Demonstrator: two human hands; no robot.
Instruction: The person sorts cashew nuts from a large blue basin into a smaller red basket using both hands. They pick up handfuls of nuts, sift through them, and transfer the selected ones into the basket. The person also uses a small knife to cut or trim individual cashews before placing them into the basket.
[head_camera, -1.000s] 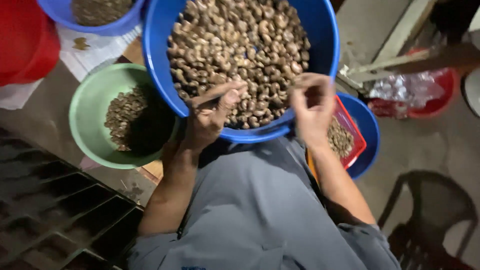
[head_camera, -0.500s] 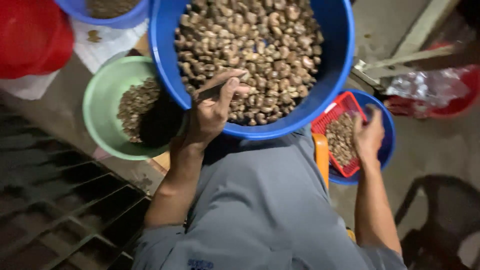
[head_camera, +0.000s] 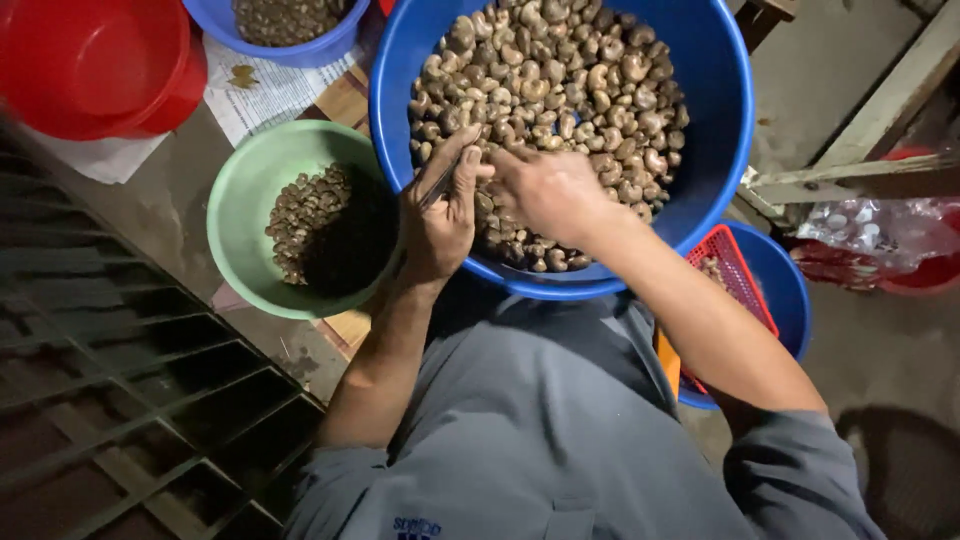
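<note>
Head view, looking straight down. Large blue basin (head_camera: 720, 130), upper centre of the frame, filled with pale brown nuts (head_camera: 560, 80) heaped across its floor. Both hands meet over the near part of the heap, just inside the basin's lower rim.

Left hand (head_camera: 440, 225), centre of the frame: fingers curled shut around a thin metal tool (head_camera: 440, 185), whose slim shaft runs up and right between thumb and forefinger. Right hand (head_camera: 545, 190), just right of it and touching it at the fingertips: fingers drawn together, pinched at the tool's tip; what they pinch is too small to tell. The right forearm runs down to the lower right, the left forearm down to the lower centre; both end in grey sleeves (head_camera: 560, 440) filling the bottom of the frame.

Green bowl (head_camera: 235, 215), left of centre, touching the basin's left side and partly under its rim: holds a smaller heap of darker pieces (head_camera: 310, 215). Red tub (head_camera: 95, 65), upper left corner. Small blue bowl (head_camera: 300, 45), top edge, with dark contents, standing on printed paper (head_camera: 265, 90). Red mesh basket (head_camera: 735, 275) inside another blue bowl (head_camera: 785, 290), right of centre, below the basin's rim. Clear plastic bag (head_camera: 880, 230), right edge. Dark slatted rack (head_camera: 120, 400), lower left
</note>
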